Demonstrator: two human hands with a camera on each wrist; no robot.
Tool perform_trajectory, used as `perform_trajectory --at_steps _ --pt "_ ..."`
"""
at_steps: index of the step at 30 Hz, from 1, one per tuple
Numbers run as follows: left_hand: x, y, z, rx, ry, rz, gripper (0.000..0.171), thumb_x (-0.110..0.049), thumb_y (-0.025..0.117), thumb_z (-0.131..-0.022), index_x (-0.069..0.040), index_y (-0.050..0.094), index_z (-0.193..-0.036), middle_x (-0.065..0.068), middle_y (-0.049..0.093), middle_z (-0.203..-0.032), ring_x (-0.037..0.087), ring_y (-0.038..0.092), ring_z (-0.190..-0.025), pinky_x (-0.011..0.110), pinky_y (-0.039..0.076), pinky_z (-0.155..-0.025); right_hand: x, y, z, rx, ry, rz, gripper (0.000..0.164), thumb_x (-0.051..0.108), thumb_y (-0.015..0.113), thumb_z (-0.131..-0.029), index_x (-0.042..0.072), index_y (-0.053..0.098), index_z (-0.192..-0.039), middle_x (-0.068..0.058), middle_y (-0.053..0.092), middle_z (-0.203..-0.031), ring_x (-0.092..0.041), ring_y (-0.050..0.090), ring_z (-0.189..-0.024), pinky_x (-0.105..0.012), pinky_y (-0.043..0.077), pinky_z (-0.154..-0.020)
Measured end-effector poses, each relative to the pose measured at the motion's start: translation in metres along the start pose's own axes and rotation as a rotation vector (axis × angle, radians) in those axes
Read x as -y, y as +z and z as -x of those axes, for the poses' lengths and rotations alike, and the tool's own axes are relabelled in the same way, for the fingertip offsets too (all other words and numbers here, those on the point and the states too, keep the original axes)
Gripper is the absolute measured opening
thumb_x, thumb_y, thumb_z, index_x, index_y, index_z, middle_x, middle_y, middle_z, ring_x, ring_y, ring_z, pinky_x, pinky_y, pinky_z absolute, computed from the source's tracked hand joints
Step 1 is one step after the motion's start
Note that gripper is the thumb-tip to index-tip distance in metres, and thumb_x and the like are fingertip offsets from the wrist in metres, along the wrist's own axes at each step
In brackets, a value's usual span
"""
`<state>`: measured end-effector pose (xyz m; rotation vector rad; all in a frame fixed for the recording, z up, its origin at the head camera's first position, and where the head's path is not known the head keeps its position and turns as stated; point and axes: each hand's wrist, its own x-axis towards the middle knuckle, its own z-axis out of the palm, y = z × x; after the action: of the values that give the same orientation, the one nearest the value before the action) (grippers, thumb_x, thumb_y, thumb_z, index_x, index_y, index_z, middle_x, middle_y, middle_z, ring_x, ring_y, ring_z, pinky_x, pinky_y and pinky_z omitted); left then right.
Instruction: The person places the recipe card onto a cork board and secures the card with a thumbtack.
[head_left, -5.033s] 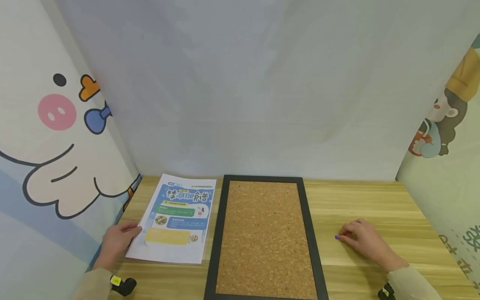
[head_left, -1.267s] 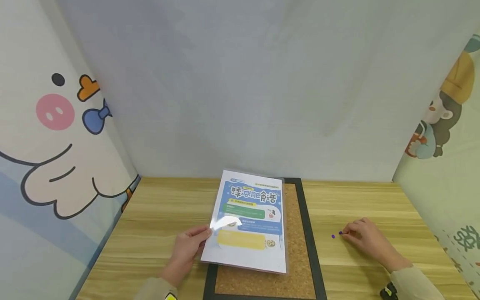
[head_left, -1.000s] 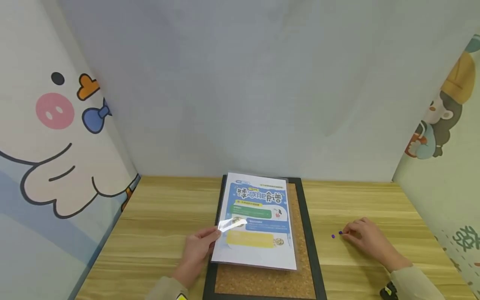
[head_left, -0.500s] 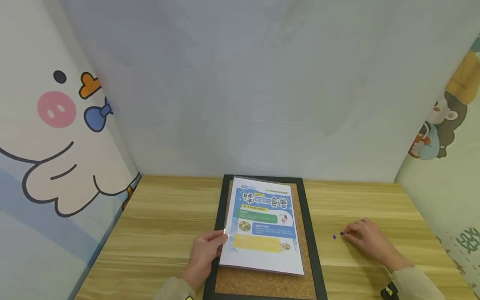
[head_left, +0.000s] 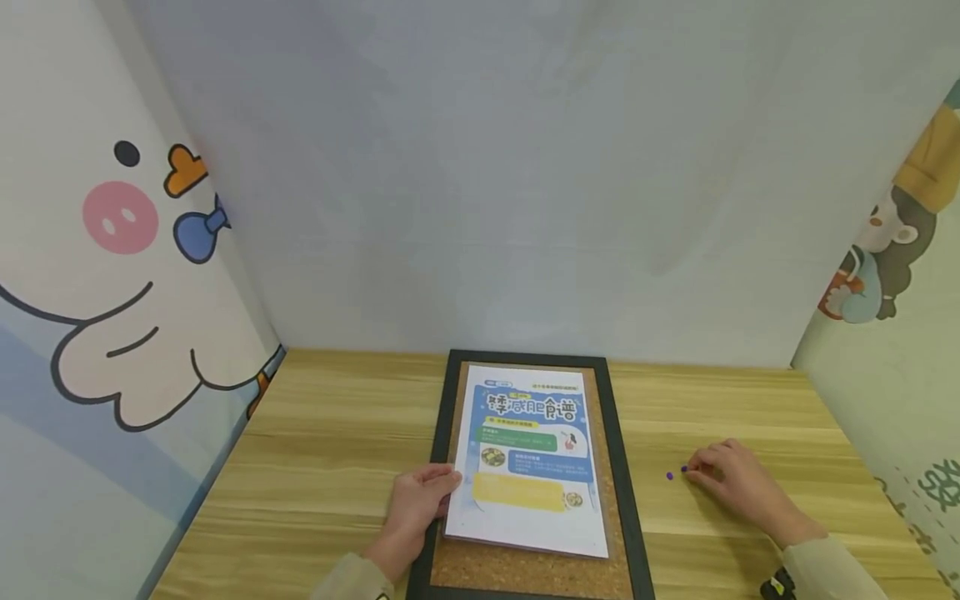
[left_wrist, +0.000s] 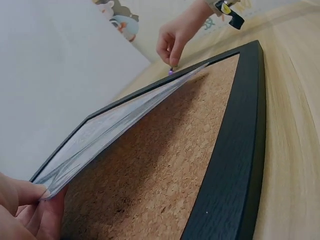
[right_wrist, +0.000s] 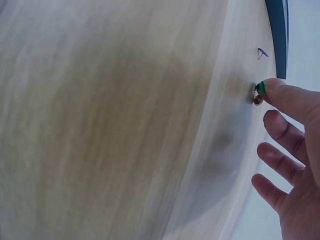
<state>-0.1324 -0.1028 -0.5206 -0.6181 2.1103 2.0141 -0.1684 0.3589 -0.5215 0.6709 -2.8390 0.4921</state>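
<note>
My left hand [head_left: 416,507] pinches the left edge of a laminated sheet [head_left: 525,527], printed in blue, green and yellow. The sheet lies over a black-framed cork board [head_left: 528,575]; the left wrist view shows its pinched edge [left_wrist: 107,145] raised above the cork. To the board's right, my right hand [head_left: 738,487] has its fingertips down at the table, pinching a small dark thumbtack [head_left: 684,468]. Just left of it, a purple thumbtack [head_left: 670,476] rests on the table. In the right wrist view, a green bit [right_wrist: 261,87] and a brass-coloured round piece [right_wrist: 258,100] show at the fingertip.
The board stands on a wood-grain table [head_left: 337,425]. Behind the table hangs a plain pale curtain [head_left: 525,183]. Printed cartoon walls close in the left [head_left: 52,233] and right [head_left: 900,367] sides.
My left hand has carried the sheet rightward from the table onto the cork board and lowered it. My right hand has shifted slightly right, leaving the purple thumbtack on the table, then stays put.
</note>
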Motion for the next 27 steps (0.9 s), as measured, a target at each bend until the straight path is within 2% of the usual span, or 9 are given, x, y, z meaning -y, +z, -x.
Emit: perform_trajectory --at_steps 9,16,23,27 --pt "-0.002 0.002 -0.002 0.028 0.056 -0.058 0.030 -0.008 0.076 -0.094 0.010 0.069 -0.117 0.018 0.077 -0.101 0.012 0.070 -0.075 0.027 0.059 -0.063 0.000 -0.001 0.001 0.009 0.019 0.005 0.015 0.012 0.086 -0.085 0.022 0.074 -0.085 0.015 0.068 -0.084 -0.008 0.052 -0.080 -0.033 0.048 -0.070" --pt "-0.004 -0.001 -0.006 0.047 0.117 -0.211 0.027 -0.010 0.075 -0.094 0.008 0.071 -0.114 0.015 0.077 -0.099 0.014 0.070 -0.081 0.029 0.060 -0.067 -0.002 -0.001 0.003 -0.021 0.003 -0.001 0.018 0.010 0.086 -0.083 0.023 0.074 -0.083 0.017 0.066 -0.082 -0.005 0.049 -0.079 -0.031 0.046 -0.067" --pt "-0.009 -0.006 -0.008 0.091 0.273 -0.325 0.030 0.001 0.072 -0.089 0.013 0.068 -0.116 0.014 0.076 -0.090 0.016 0.070 -0.072 0.028 0.060 -0.060 -0.004 -0.002 0.003 -0.025 0.010 -0.014 0.018 0.010 0.085 -0.084 0.024 0.074 -0.084 0.016 0.068 -0.083 -0.004 0.049 -0.079 -0.031 0.045 -0.068" --pt "-0.011 -0.007 -0.008 0.116 0.310 -0.381 0.036 0.004 0.073 -0.088 0.013 0.065 -0.122 0.009 0.073 -0.086 0.013 0.067 -0.068 0.027 0.058 -0.057 -0.005 -0.002 0.003 -0.022 0.009 -0.021 0.017 0.010 0.085 -0.084 0.023 0.074 -0.084 0.016 0.068 -0.083 -0.004 0.048 -0.079 -0.031 0.045 -0.068"
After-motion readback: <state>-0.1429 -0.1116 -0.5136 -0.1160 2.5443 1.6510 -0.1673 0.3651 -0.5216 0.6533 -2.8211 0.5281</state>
